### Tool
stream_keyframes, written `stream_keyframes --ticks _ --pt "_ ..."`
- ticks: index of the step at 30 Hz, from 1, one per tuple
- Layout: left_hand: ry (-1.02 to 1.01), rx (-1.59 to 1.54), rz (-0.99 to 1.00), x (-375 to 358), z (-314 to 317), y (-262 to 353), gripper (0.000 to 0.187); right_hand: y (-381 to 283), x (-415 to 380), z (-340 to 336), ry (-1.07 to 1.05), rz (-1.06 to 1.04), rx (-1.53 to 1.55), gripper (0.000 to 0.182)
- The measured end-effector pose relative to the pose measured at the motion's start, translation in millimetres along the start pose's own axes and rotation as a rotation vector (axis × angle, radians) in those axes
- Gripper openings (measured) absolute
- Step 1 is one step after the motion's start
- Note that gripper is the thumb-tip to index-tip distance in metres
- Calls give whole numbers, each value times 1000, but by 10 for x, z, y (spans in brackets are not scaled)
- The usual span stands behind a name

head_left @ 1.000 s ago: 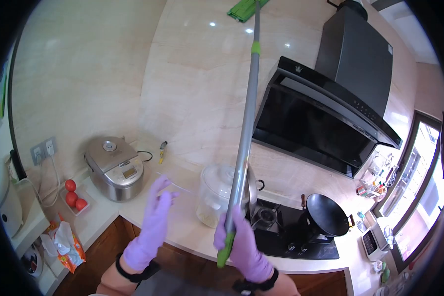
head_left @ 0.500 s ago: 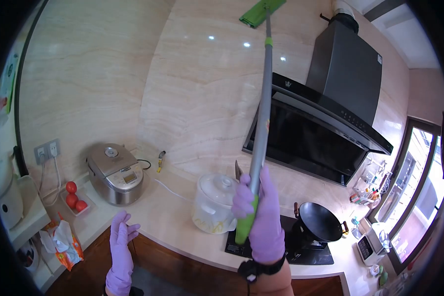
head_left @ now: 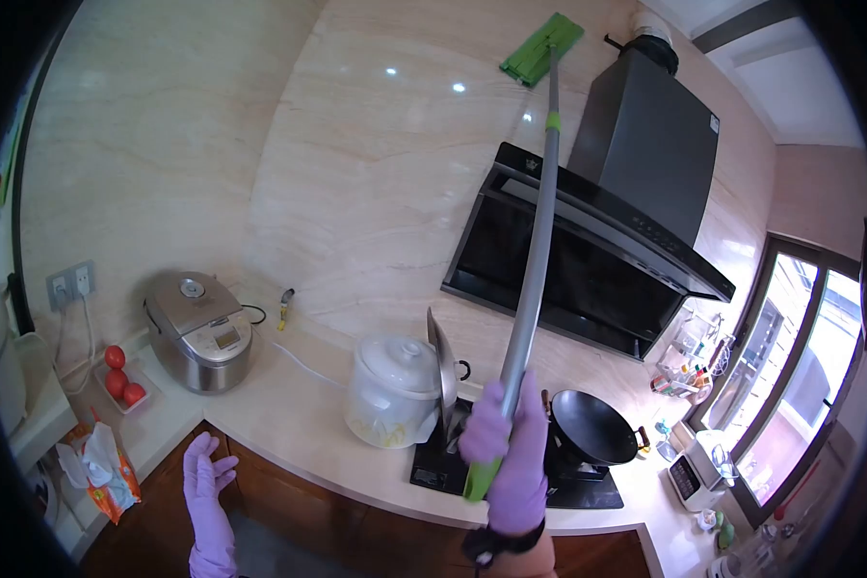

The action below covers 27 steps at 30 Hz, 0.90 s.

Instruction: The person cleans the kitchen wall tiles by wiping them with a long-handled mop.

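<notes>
A purple glove covers my right hand (head_left: 516,462), which is wrapped round the green grip of a flat mop (head_left: 539,250). The grey pole slants up past the range hood, and the green mop head (head_left: 543,50) lies against the marble-patterned wall left of the hood's duct. My left hand (head_left: 207,496), also gloved in purple, is held up with nothing in it, fingers apart, in front of the counter's edge. Nearest to the right hand are a black wok (head_left: 595,427) on the cooktop (head_left: 583,489) and a white lidded pot (head_left: 390,395) with a metal lid (head_left: 442,361) leaning beside it.
The black range hood (head_left: 588,250) juts from the wall above the cooktop. A rice cooker (head_left: 199,332), a tray of red tomatoes (head_left: 118,385) and an orange-and-white packet (head_left: 106,472) stand on the left. At right are a white appliance (head_left: 696,480) and a window (head_left: 780,366).
The mop head has moved right and down along the wall, closer to the hood's duct. The camera view has shifted slightly right. My left hand stays raised and holds nothing.
</notes>
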<state>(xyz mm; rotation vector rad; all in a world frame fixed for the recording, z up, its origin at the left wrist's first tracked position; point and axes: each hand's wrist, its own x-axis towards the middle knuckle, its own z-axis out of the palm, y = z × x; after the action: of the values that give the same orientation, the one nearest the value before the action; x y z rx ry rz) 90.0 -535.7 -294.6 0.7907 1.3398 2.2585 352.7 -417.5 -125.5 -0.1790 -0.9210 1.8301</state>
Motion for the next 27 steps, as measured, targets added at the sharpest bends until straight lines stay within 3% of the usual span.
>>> stream_keyframes --ticks 1,3,5,7,9,13,19,21,27 --pt "13 4 16 -9 -25 23 49 -88 105 170 92 -135 -154 36" --pt "28 -17 23 -4 -53 50 44 -382 302 460 -35 -159 -83 30" --pt "75 -24 -4 12 -107 25 46 -768 686 517 -362 -162 -78 26" --pt "61 -22 -12 15 -110 7 46 -1108 936 745 -506 -88 63 25" --pt "48 -17 -21 19 -121 -17 47 -1484 1154 954 -334 -96 43 26" --pt "29 -15 -49 37 -153 -28 48 -1942 1413 996 -332 -47 6 28" --pt "29 -20 -72 50 -170 -74 45 -1457 1229 633 -224 -31 4 31" --pt "19 -17 -80 62 -175 -89 45 -1317 1276 508 -279 -27 -48 31" --pt "47 1 -73 122 -263 -97 45 -1716 1554 969 -249 -116 -61 32"
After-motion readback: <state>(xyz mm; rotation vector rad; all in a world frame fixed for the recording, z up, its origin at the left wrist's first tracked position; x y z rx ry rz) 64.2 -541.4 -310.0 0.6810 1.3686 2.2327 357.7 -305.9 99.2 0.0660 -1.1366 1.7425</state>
